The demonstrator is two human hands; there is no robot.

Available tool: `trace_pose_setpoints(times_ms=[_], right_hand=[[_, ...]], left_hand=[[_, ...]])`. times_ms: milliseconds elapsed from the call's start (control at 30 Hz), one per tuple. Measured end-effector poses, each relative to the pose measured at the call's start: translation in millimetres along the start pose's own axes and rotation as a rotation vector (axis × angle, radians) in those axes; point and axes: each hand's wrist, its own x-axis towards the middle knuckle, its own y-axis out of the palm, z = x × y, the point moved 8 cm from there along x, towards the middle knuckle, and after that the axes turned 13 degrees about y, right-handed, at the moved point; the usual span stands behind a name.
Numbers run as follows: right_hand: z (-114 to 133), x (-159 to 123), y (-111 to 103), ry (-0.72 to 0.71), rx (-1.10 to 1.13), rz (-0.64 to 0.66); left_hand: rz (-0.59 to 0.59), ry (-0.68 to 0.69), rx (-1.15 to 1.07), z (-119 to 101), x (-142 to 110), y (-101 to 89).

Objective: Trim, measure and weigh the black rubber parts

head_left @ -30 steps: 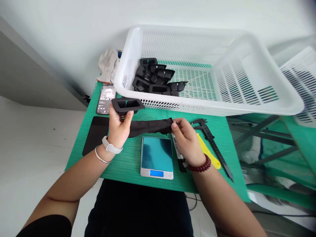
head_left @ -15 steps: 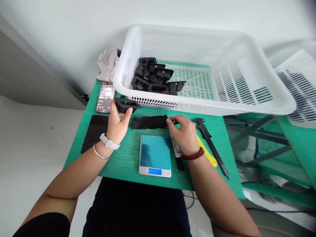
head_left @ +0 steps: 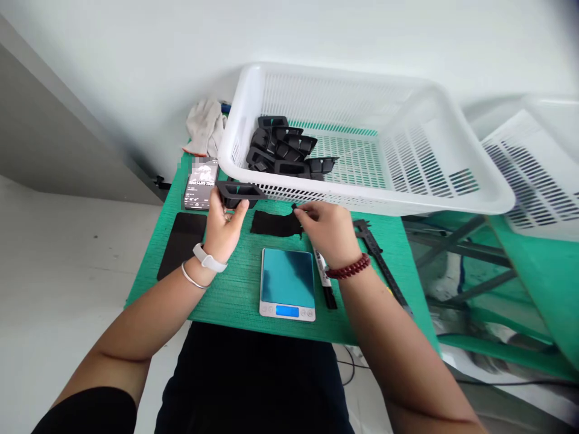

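Observation:
My left hand (head_left: 225, 232) is closed around a black plastic frame-shaped part (head_left: 244, 194), held up near the basket's front left corner, with its rectangular opening facing up. My right hand (head_left: 329, 232) pinches the right end of a black cloth strip (head_left: 274, 224), which is bunched at the fingers. The strip's left end lies flat on the green mat. Just below the cloth sits a digital scale (head_left: 288, 277) with a lit blue display and a bare top. A white-and-black marker (head_left: 324, 271) lies partly under my right hand. Beside my right wrist is a black caliper (head_left: 382, 259).
A white perforated basket (head_left: 384, 207) at the back holds several similar black parts (head_left: 289, 147) on its left side. Grey-white gloves (head_left: 203, 128), a lit phone (head_left: 199, 188) and a flat black pad (head_left: 181, 244) are at the left. Another white basket (head_left: 543, 157) stands far right.
The cloth strip, earlier stretched toward my left hand, has come down onto the mat. My right hand has moved left with its end, and my right forearm now covers most of the yellow tool.

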Motion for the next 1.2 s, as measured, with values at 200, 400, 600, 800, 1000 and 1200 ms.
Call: trace_pose_setpoints(times_ms=[200, 400, 600, 800, 1000, 1200], right_hand=[[28.6, 0.7, 57.2, 0.025, 0.219, 0.431], [0.6, 4.2, 33.6, 0.064, -0.205, 0.103], [-12.4, -0.4, 46.5, 0.078, -0.308, 0.191], [-5.3, 2.4, 51.8, 0.106, -0.281, 0.2], [16.6, -12.6, -12.4, 0.025, -0.023, 0.064], [56.2, -55.5, -47.0, -0.274, 0.245, 0.031]], left_hand=[[-0.033, -0.028, -0.044, -2.3, -0.7, -1.3], [-0.031, -0.04, -0.082, -4.4, -1.4, -1.2], [-0.05, -0.049, -0.094, -4.5, 0.5, -0.9], [-0.008, -0.038, -0.272, -10.4, 3.7, 5.1], [0.084, -0.019, -0.322, -19.8, 0.7, 12.0], [0.337, 0.109, -0.25, -30.6, -12.1, 28.3]])
